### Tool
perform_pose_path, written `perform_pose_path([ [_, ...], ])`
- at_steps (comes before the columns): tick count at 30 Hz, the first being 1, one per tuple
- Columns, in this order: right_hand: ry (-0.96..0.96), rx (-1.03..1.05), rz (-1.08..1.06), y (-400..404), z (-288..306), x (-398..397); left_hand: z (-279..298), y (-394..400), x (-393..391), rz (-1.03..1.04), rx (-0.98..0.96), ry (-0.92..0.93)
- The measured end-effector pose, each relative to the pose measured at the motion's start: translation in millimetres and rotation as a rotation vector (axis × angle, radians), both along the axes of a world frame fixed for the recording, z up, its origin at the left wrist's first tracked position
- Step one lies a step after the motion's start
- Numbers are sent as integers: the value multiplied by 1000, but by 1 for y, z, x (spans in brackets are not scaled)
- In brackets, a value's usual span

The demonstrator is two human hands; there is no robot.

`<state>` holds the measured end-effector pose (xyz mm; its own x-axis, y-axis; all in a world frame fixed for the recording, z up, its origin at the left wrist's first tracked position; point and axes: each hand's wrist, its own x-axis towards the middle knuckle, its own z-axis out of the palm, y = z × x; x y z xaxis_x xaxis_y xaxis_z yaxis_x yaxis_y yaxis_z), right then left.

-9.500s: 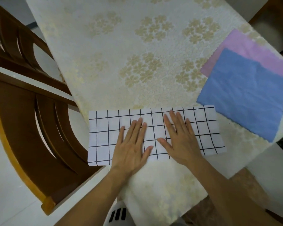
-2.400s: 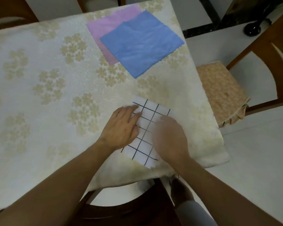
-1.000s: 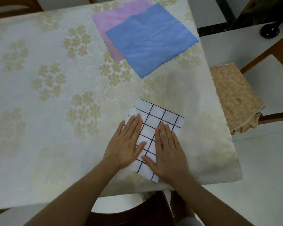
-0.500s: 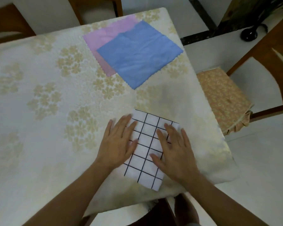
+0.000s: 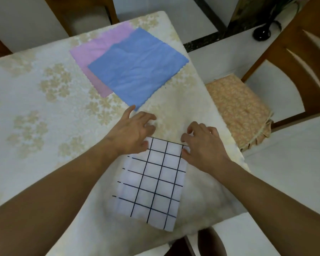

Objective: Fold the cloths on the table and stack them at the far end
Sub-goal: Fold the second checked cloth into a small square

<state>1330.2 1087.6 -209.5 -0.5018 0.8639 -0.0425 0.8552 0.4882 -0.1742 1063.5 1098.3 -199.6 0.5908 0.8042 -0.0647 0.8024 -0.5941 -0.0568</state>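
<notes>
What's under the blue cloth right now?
A pink cloth lies under the blue cloth, showing along its far and left edges. The blue one hides the rest of it and the tablecloth below.

wooden chair (image 5: pixel 301 58) right, padded seat (image 5: pixel 242 109); pale tiled floor (image 5: pixel 294 163).
</notes>
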Motion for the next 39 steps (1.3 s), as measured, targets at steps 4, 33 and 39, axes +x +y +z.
perform_pose_path([
  [4,-91,-99,33,8,1,-7,-7,7,4,-36,-12,86],
  [33,238,17,-74,5,29,-13,22,2,2,7,180,-51],
  [39,280,202,-87,-12,66,-20,56,-25,-3,46,321,-82],
])
